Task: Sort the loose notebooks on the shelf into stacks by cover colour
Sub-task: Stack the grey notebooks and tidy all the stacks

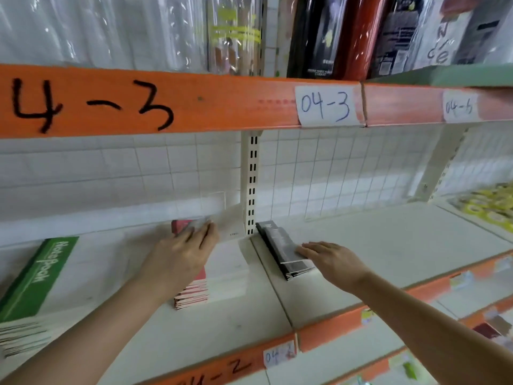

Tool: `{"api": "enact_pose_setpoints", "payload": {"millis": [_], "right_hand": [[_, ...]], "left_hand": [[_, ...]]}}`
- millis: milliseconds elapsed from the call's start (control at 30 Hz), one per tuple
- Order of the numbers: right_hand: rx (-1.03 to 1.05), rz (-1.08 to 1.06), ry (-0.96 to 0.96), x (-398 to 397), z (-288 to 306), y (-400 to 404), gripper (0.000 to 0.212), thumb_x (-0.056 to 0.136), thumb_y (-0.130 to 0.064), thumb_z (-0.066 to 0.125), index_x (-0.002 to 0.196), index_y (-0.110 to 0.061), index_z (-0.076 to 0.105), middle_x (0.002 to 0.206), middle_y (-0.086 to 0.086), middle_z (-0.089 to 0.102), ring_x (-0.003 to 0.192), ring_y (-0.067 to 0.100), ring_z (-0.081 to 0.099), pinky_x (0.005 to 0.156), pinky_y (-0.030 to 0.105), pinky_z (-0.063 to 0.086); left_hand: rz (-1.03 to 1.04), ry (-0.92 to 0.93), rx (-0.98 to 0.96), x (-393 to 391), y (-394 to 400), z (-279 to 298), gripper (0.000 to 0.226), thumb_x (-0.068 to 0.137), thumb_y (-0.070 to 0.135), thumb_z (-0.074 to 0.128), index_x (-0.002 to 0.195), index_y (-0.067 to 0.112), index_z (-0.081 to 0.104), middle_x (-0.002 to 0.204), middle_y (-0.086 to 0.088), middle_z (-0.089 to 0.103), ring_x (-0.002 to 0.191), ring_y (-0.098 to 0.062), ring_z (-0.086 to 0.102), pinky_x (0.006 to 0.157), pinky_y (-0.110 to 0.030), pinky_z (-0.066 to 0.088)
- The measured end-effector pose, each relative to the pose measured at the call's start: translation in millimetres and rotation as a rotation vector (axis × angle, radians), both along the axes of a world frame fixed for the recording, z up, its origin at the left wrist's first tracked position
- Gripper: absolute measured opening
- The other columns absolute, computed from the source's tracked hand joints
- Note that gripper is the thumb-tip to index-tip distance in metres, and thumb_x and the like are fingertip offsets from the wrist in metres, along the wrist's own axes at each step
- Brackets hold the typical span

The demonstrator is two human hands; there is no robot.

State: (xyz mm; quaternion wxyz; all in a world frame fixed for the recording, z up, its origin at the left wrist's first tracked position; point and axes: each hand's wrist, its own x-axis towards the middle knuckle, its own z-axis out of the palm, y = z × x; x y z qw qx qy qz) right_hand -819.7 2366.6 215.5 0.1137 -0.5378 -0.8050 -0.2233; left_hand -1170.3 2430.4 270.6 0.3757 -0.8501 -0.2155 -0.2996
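You're reaching into the shelf (388, 245) w/ both hands. Your left hand (180, 254) is lying over the red stack (191, 297), fingers only lightly bent, fingertips at a white notebook (229, 226) that's tipping up at the back, blurred. Can't tell whether you're pinching it or just touching its edge; thumb's hidden. Below it, a white stack (227, 276) is sitting just beside the red one, touching it. Your right hand (330, 259) is resting nearly flat, fingers straight, on the black stack (283, 251), which is lying just right of the slotted upright (252, 184). It's pressing, not gripping anything. A green notebook (39, 276) is lying well apart to the left, on top of another pile whose colours are too blurred to call.

Sorting's looking far along to me: red, white, black are already separate.

Risks from here:
- White notebook's tilted. If your hold's only fingertip contact, it could be slipping down behind the stacks or landing on red instead of white.
- Your left forearm is crossing over the red stack, so pulling back carelessly could be dragging the top covers askew.
- Black stack's fanned toward the front, top books stepping back from the lower ones; pushing w/ a flat palm may be sliding top books off rather than squaring them.
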Motion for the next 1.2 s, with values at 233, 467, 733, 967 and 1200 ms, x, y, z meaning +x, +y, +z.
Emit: {"api": "enact_pose_setpoints", "payload": {"millis": [233,467,733,967,1200], "right_hand": [[-0.529,-0.048,0.075,36.4,-19.6,33.2,0.083,0.084,-0.066,-0.010,0.150,-0.030,0.025,0.155,-0.008,0.028,0.144,0.012,0.022,0.117,0.025,0.015],[-0.629,0.041,0.131,54.1,-10.3,45.1,0.054,0.098,-0.052,0.027,0.149,-0.034,0.024,0.155,-0.013,0.024,0.145,0.008,0.016,0.117,0.025,0.015],[-0.405,-0.254,0.267,97.6,12.9,51.4,0.049,0.087,-0.010,0.041,0.133,-0.025,0.046,0.129,-0.002,0.059,0.109,0.024,0.059,0.083,0.032,0.049],[-0.428,-0.277,0.325,116.8,11.8,51.0,0.049,0.088,-0.010,0.039,0.134,-0.027,0.043,0.134,-0.006,0.055,0.114,0.018,0.058,0.088,0.033,0.049],[-0.448,-0.219,0.290,110.0,8.3,52.7,0.051,0.088,-0.010,0.040,0.137,-0.026,0.041,0.133,-0.004,0.056,0.113,0.021,0.058,0.089,0.033,0.048]], "left_hand": [[0.101,0.045,-0.051,40.1,-33.3,-3.0,0.041,0.096,-0.007,0.013,0.115,-0.006,0.049,0.094,-0.019,0.072,0.075,-0.029,0.072,0.055,-0.032,0.058],[0.085,0.135,-0.056,96.0,-44.7,-16.7,0.039,0.102,0.001,0.016,0.126,-0.005,0.046,0.113,-0.018,0.070,0.095,-0.031,0.071,0.067,-0.036,0.060],[0.108,0.228,-0.054,197.8,-23.3,-60.3,0.037,0.084,0.008,0.046,0.119,-0.003,0.050,0.106,-0.014,0.072,0.082,-0.033,0.071,0.058,-0.033,0.057],[0.431,0.383,-0.374,254.8,-19.0,-91.3,0.038,0.054,0.028,0.073,0.089,0.013,0.076,0.070,-0.009,0.065,0.048,-0.029,0.057,0.044,-0.029,0.045],[0.562,0.404,-0.530,259.4,2.4,-97.4,0.062,0.084,0.061,0.036,0.103,0.017,0.075,0.086,-0.006,0.070,0.059,-0.032,0.064,0.046,-0.027,0.046]]}}
